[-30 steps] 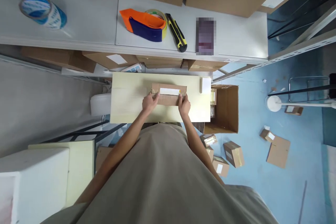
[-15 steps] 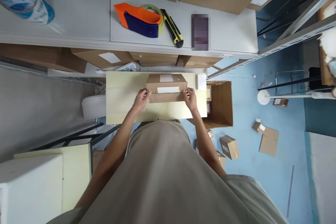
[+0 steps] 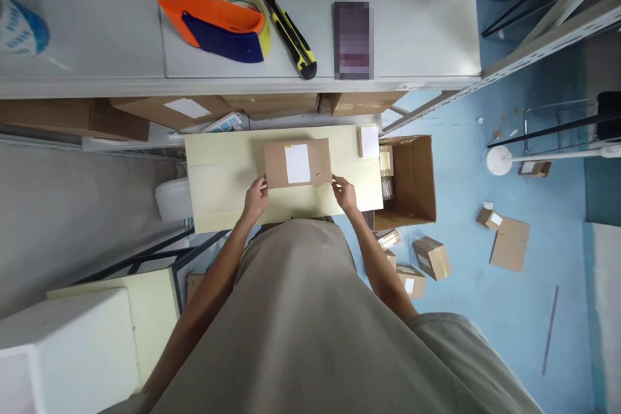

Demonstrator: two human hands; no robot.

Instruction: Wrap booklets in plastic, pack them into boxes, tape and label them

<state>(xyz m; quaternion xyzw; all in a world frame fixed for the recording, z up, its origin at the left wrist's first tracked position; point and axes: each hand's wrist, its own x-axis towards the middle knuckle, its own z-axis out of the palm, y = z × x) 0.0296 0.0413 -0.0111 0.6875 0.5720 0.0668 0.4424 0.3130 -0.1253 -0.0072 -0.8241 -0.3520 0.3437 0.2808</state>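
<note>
I have the brown carton [image 3: 313, 162] over the pale tabletop [image 3: 220, 187], its broad face with the white label [image 3: 297, 163] turned to the head camera; the left hand [image 3: 255, 200] is at its near left corner, the right hand [image 3: 345, 195] at its near right corner; the fingers of both look to touch those corners, but I cannot tell whether they pinch the cardboard or merely rest against it; nor can I tell whether the underside sits fully down. I judge the step in hand to be turning and settling the carton label-up; the next move, as I read it, calls for even support at both corners until it lies flat, then a clean release. Against half a second ago, the narrow side with its long label strip has gone from view and the broad labelled face has replaced it; my view has shifted, too.
</note>
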